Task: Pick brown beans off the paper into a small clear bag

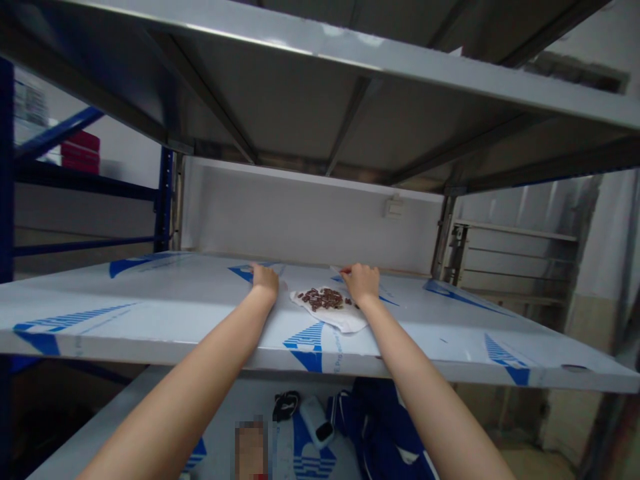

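Note:
A small white sheet, paper or cloth (347,321), lies on the middle shelf, with a heap of small dark brown pieces (324,299) on it, bean-like in size. Just right of the heap is my right hand (361,280), its fingers closed in a pinch; a thin pale edge shows at the fingertips, too faint to name. My left hand (264,279) is on the left of the sheet, apart from it, with its fingers curled closed. Whatever those fingers hold, if anything, is hidden. Both forearms reach in over the shelf's front edge.
The metal shelf (165,313) wears film with blue printing. Another shelf (300,40) hangs overhead. On the level below lie blue clothing (385,427), a light-coloured device (316,421), a black coiled item (287,405) and a blurred-out patch. Blue racking (85,183) stands left.

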`<state>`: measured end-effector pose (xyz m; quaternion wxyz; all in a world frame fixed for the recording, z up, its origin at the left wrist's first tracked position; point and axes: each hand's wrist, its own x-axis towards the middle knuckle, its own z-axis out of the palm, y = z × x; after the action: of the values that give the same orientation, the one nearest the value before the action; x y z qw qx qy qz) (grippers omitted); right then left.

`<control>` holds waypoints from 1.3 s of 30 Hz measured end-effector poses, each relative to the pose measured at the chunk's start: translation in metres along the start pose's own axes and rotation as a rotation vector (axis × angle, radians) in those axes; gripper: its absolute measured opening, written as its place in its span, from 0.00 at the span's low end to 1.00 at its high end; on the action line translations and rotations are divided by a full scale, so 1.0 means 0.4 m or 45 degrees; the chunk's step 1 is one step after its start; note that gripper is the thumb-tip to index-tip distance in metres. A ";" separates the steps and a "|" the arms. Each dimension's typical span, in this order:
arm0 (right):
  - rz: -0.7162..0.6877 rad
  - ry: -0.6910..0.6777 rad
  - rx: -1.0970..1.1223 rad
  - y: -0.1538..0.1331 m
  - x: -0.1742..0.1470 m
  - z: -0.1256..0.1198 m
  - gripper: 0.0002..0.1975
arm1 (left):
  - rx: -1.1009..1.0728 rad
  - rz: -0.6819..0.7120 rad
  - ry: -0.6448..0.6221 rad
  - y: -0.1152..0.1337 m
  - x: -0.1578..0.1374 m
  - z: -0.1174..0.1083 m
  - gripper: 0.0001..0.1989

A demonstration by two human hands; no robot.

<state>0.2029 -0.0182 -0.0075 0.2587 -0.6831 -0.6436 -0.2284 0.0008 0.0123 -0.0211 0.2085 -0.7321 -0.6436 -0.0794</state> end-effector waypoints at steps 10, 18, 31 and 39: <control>-0.165 0.068 0.509 -0.032 0.008 -0.009 0.11 | -0.933 0.444 0.060 0.060 0.005 -0.022 0.21; -0.415 0.030 0.508 -0.048 -0.005 -0.009 0.09 | -1.374 0.381 0.211 0.067 0.041 -0.005 0.22; -0.415 -0.052 0.415 -0.038 -0.003 -0.006 0.12 | -1.520 0.299 -0.018 0.054 0.026 -0.031 0.11; -0.409 -0.097 0.531 -0.045 -0.007 -0.008 0.12 | -1.470 0.286 0.144 0.056 0.018 -0.040 0.10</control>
<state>0.1848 -0.0214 -0.0058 0.3300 -0.5121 -0.7863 -0.1031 0.0264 0.0103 -0.0084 -0.1828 -0.7855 -0.4025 -0.4331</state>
